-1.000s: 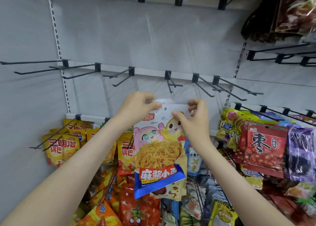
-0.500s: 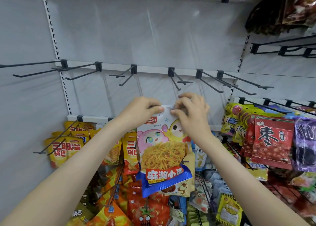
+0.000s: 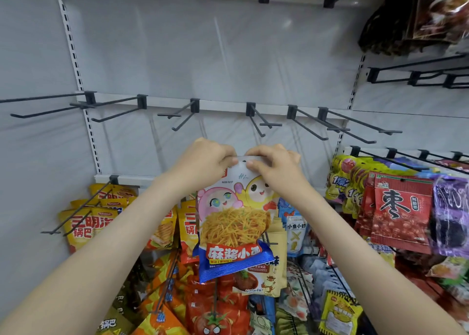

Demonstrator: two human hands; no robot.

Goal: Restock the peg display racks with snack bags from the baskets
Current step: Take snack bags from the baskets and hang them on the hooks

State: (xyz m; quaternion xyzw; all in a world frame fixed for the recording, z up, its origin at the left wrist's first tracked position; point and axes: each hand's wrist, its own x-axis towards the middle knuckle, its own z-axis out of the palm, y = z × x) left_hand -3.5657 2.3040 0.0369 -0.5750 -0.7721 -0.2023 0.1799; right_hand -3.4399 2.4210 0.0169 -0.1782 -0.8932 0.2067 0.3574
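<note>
Left hand (image 3: 203, 164) and right hand (image 3: 272, 168) are together, both pinching the top edge of the noodle snack bag (image 3: 234, 223). The bag is held upright below the empty pegs (image 3: 258, 124), likely to keep its hang hole open for threading. Not yet hooked. Yellow bags (image 3: 86, 223) hang left, red date bags (image 3: 399, 210) right. Nothing blocks the middle pegs; their tips point outward.

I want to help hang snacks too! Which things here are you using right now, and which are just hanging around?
In use:
left hand
right hand
noodle snack bag, pinched at its top edge by both hands
empty pegs just above it

Just hanging around:
red jujube bags
yellow crisp bags
purple bag
tomato bags
</note>
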